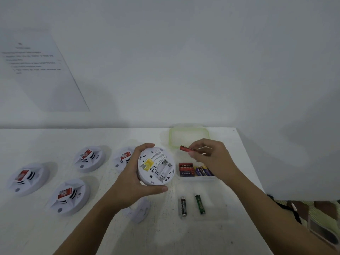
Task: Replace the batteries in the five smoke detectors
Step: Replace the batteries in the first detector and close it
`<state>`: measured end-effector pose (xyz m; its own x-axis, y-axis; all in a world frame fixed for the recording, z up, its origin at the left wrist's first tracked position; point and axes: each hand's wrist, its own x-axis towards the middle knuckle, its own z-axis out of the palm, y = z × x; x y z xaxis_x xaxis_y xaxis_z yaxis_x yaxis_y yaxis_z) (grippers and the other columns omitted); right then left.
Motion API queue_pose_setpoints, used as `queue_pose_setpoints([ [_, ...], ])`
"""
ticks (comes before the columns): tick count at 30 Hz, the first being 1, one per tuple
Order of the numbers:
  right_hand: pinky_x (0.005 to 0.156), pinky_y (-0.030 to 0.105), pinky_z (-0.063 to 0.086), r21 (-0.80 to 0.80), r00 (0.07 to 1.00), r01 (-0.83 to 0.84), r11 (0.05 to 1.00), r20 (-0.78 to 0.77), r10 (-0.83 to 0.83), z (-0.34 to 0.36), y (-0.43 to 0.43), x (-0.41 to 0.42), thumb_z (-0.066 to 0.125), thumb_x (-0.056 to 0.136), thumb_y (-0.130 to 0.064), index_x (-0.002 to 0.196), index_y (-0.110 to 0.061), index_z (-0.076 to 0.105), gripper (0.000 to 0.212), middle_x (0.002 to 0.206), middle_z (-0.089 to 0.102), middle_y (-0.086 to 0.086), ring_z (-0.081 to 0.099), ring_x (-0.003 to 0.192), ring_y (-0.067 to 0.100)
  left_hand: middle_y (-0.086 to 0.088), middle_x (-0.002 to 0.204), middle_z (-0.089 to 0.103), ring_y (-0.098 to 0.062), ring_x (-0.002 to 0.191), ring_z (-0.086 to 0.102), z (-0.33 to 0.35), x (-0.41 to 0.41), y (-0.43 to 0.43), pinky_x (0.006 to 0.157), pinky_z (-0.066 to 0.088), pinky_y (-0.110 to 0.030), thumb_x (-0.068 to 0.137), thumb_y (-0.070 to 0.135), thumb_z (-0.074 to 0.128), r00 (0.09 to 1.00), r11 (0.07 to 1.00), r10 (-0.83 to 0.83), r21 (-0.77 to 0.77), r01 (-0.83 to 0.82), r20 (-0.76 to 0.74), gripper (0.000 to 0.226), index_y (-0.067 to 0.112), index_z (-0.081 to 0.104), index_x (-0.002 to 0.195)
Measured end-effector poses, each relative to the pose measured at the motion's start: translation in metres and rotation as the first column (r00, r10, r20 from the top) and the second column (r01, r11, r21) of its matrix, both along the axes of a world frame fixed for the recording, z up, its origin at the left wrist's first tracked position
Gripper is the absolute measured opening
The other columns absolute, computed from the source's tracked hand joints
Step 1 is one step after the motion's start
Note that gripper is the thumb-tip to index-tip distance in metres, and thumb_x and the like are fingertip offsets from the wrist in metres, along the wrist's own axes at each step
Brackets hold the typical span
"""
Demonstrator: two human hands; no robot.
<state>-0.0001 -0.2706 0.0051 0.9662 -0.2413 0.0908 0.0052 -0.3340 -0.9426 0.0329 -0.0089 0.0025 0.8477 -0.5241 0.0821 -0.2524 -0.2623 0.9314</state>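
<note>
— At bench (165, 236) centre, what is gripped?
— A smoke detector (156, 165), back upward with its battery bay exposed, is clasped round the rim by the left grip (135, 178).
— And the right grip (209, 155)?
— A red battery (185, 148) is pinched in its fingertips, at two o'clock from the detector; the battery box (198, 178) is set at three o'clock.
— Elsewhere?
— Two loose batteries (183, 206) are laid at five o'clock, four other detectors (68, 196) at nine.

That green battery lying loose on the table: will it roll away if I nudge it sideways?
Probably yes: the green battery is a smooth cylinder lying on its side on the flat table, with nothing against it. A sideways push could send it into the silver battery. It looks rigid, so a pinch should hold.
</note>
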Motion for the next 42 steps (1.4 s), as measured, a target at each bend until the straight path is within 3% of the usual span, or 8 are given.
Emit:
queue_pose_setpoints([
  [4, 0.071, 0.021, 0.055, 0.336, 0.997, 0.009, 0.942, 0.065, -0.033, 0.025, 0.009, -0.023, 0.066, 0.094, -0.005, 0.108, -0.01, 0.075, 0.017, 0.094, 0.077, 0.011, 0.07, 0.078, 0.015, 0.02, 0.133, 0.054, -0.005, 0.125, 0.055, 0.007, -0.007, -0.005, 0.092, 0.053, -0.015, 0.057, 0.017, 0.097, 1.0, 1.0, -0.007, -0.021, 0.007, 0.009, 0.103, 0.038, 0.04, 0.139],
  [9, 0.073, 0.022, 0.056, 0.428, 0.992, 0.027, 0.904, 0.104, -0.078, 0.038, 0.024, -0.047, 0.072, 0.09, -0.009, 0.103, -0.007, 0.071, 0.013, 0.094, 0.078, 0.008, 0.071, 0.08, 0.016, 0.027, 0.127, 0.054, -0.003, 0.123, 0.055, 0.016, -0.024, -0.01, 0.092, 0.053, -0.016, 0.057, 0.018, 0.096, 0.999, 0.999, -0.009, -0.033, 0.01, 0.032, 0.101, 0.037, 0.039, 0.139],
  [19, 0.068, 0.021, 0.054, 0.186, 0.98, 0.054, 0.981, 0.178, -0.088, 0.021, 0.045, -0.065, 0.076, 0.087, -0.011, 0.083, -0.012, 0.076, 0.005, 0.08, 0.076, -0.006, 0.07, 0.072, 0.007, 0.04, 0.116, 0.054, 0.008, 0.118, 0.055, 0.019, -0.056, -0.019, 0.083, 0.048, -0.004, 0.062, 0.002, 0.093, 0.997, 0.997, 0.026, -0.073, -0.02, 0.073, 0.098, 0.03, 0.038, 0.137],
  [24, 0.079, 0.019, 0.047, -0.097, 0.968, 0.078, 0.992, 0.244, -0.052, 0.006, 0.054, -0.065, 0.079, 0.085, -0.024, 0.086, -0.026, 0.078, 0.002, 0.09, 0.071, -0.015, 0.064, 0.096, 0.009, 0.047, 0.113, 0.05, 0.015, 0.116, 0.052, 0.018, -0.055, -0.021, 0.084, 0.045, -0.001, 0.064, 0.0, 0.092, 0.994, 0.998, 0.024, -0.059, -0.018, 0.108, 0.096, 0.031, 0.036, 0.136],
  [29, 0.07, 0.011, 0.046, -0.069, 0.958, 0.045, 0.997, 0.287, -0.023, 0.003, 0.053, -0.062, 0.078, 0.085, -0.019, 0.09, -0.015, 0.081, 0.006, 0.09, 0.066, -0.006, 0.064, 0.086, 0.01, 0.042, 0.121, 0.049, 0.008, 0.122, 0.051, 0.022, -0.049, -0.02, 0.091, 0.046, -0.005, 0.064, 0.01, 0.094, 0.992, 0.999, 0.003, -0.034, 0.001, 0.124, 0.099, 0.033, 0.035, 0.139],
  [35, 0.075, 0.02, 0.052, -0.133, 0.961, -0.055, 0.99, 0.26, 0.089, 0.003, 0.056, -0.063, 0.067, 0.095, -0.03, 0.083, -0.015, 0.082, 0.025, 0.097, 0.06, -0.006, 0.063, 0.09, 0.015, 0.017, 0.137, 0.049, -0.009, 0.13, 0.051, 0.022, -0.041, -0.011, 0.099, 0.051, -0.019, 0.063, 0.023, 0.095, 0.988, 0.999, -0.024, -0.021, 0.027, 0.153, 0.1, 0.031, 0.035, 0.143],
  [39, 0.059, 0.027, 0.044, -0.268, 0.971, -0.194, 0.944, 0.086, 0.224, 0.01, 0.047, -0.059, 0.056, 0.101, -0.038, 0.08, -0.005, 0.073, 0.043, 0.093, 0.064, -0.007, 0.062, 0.066, 0.007, 0.024, 0.13, 0.048, -0.004, 0.127, 0.051, 0.02, -0.039, -0.01, 0.093, 0.05, -0.011, 0.064, 0.022, 0.092, 0.989, 0.999, -0.033, 0.008, 0.032, 0.147, 0.097, 0.032, 0.035, 0.141],
  [42, 0.069, 0.037, 0.054, -0.105, 0.973, -0.231, 0.967, 0.0, 0.233, 0.02, 0.036, -0.045, 0.058, 0.099, -0.042, 0.082, -0.009, 0.072, 0.039, 0.086, 0.072, 0.002, 0.068, 0.07, 0.013, 0.022, 0.128, 0.05, -0.003, 0.125, 0.053, 0.02, -0.032, -0.012, 0.091, 0.05, -0.012, 0.065, 0.018, 0.093, 0.989, 0.999, -0.049, 0.02, 0.047, 0.137, 0.098, 0.03, 0.035, 0.142],
])
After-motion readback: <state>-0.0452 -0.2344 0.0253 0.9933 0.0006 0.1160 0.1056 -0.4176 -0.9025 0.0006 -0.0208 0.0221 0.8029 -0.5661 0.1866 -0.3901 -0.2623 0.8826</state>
